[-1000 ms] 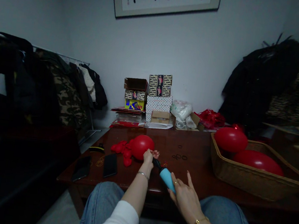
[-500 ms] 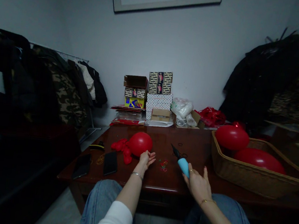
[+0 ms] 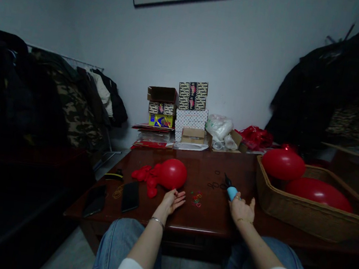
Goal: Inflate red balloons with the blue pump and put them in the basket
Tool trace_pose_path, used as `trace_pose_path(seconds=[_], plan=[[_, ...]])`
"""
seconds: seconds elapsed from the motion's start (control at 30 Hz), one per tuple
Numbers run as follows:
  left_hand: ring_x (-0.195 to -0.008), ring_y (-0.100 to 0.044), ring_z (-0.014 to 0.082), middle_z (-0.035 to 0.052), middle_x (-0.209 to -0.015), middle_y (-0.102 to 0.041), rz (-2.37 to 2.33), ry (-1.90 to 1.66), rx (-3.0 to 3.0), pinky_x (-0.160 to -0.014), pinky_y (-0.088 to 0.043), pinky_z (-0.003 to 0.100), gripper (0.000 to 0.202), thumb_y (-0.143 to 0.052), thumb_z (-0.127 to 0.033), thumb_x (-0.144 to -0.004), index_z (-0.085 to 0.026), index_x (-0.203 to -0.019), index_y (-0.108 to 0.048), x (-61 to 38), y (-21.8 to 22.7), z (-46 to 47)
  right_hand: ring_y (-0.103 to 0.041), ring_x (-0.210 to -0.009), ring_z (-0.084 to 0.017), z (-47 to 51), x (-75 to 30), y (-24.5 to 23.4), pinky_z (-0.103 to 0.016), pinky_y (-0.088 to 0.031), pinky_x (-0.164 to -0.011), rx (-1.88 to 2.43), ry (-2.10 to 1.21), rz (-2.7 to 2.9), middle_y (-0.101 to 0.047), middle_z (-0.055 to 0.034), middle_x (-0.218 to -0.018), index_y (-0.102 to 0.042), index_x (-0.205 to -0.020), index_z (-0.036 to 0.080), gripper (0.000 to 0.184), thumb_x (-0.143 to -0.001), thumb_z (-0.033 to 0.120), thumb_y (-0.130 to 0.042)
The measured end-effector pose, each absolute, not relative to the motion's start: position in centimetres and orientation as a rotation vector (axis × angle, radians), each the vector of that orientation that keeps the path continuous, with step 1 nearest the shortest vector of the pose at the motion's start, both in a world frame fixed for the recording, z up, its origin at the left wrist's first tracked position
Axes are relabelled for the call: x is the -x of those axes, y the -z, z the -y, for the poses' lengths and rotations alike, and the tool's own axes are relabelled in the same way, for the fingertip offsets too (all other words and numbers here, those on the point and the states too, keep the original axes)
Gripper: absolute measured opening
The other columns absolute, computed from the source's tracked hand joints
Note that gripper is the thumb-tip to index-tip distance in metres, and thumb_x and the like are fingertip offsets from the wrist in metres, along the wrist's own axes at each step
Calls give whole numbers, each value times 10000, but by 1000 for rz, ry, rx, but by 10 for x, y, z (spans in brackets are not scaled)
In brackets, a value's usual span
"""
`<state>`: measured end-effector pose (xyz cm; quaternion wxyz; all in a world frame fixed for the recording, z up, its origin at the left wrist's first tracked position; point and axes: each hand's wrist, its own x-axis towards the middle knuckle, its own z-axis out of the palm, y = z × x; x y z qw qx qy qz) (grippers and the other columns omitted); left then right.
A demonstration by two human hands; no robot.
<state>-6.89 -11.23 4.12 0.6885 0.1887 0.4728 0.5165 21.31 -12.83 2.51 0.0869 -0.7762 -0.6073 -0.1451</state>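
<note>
My left hand pinches the neck of an inflated red balloon, thumb and index finger closed and the other fingers loosely spread. Just left of that balloon lies a cluster of limp red balloons. On the table's right half, my right hand grips a light blue hand pump, whose black nozzle points away from me. Small coloured rubber bands lie between my hands. Several dark bands are beside the pump's nozzle.
A wicker basket with large red balloons stands at the right. Two dark phone-like slabs, yellowish bands and a black-and-yellow tool lie at the left. Stacked boxes and a plastic bag line the back.
My right hand has moved the pump forward and to the right, lowering it toward the tabletop. The balloon in my left hand has shifted slightly right. The camera view has tilted down a little.
</note>
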Motion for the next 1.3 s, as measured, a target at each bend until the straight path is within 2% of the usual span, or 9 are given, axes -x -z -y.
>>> trace_pose_path(seconds=[0.2,0.3,0.4,0.5,0.63,0.73,0.9,1.07,1.3], plan=[[-869,-654,215,156,-1039,-646,-1013,-1143,-414,-734,-533,342,142,-518,-161,-766,-161,-652,-432,72,-35,113,-640,-650,-238,117,-220,-8,-499,-70,-1024,2366,413,1795,-672,-167,-757,-431,-1273,-14,507,-852,258,-356],[-854,-657,213,154,-1036,-645,-1023,-1125,-439,-740,-528,345,160,-513,-191,-784,-161,-651,-431,74,-31,113,-638,-816,-287,116,-219,-7,-523,-72,-1017,2353,453,1788,-659,-244,-895,-430,-1269,-25,520,-840,264,-380],[-822,-655,204,154,-1004,-650,-1077,-1108,-484,-740,-520,353,228,-492,-248,-824,-162,-629,-411,75,-28,114,-455,-1176,-358,115,-210,-14,-529,-76,-1027,2267,543,1808,-454,-329,-1266,-367,-1313,-31,577,-828,278,-417],[-759,-643,183,134,-934,-658,-1159,-1091,-586,-723,-514,367,264,-458,-303,-858,-164,-635,-425,76,-29,113,-233,-1324,-353,112,-189,-27,-508,-85,-1050,2101,612,1898,-291,-289,-1407,-330,-1342,-12,606,-832,298,-436],[-696,-614,189,67,-657,-608,-1369,-1114,-812,-721,-495,359,232,-524,-254,-827,-177,-613,-475,84,-40,108,-114,-1366,-300,115,-151,-48,-483,-120,-1067,1860,643,2031,-205,-204,-1473,-278,-1385,58,648,-835,352,-453],[-843,-617,249,30,-521,-497,-1444,-1226,-963,-836,-445,348,294,-599,-117,-741,-209,-508,-445,95,-55,106,-68,-1373,-305,125,-118,-67,-517,-106,-1070,1544,634,2102,-143,-198,-1489,-220,-1409,73,731,-819,414,-485],[-997,-563,293,30,-536,-448,-1497,-1306,-1370,-1022,-271,404,290,-635,-121,-712,-225,-495,-473,102,-85,118,-33,-1380,-286,140,-71,-92,-532,-65,-1079,1179,566,2274,-113,-165,-1503,-141,-1435,137,872,-761,510,-550],[-1077,-477,325,82,-652,-494,-1416,-1291,-1687,-1078,-134,440,208,-628,-144,-720,-214,-551,-530,100,-108,143,-24,-1376,-314,142,-48,-100,-571,-9,-1065,1210,543,2243,-104,-184,-1499,-175,-1428,131,953,-693,555,-609],[-1091,-446,326,113,-731,-542,-1266,-1233,-1924,-1073,-186,440,200,-648,-220,-731,-225,-568,-532,101,-127,166,-26,-1369,-339,148,-42,-110,-663,59,-1001,1376,522,2128,-144,-205,-1485,-250,-1401,104,843,-736,519,-562]])
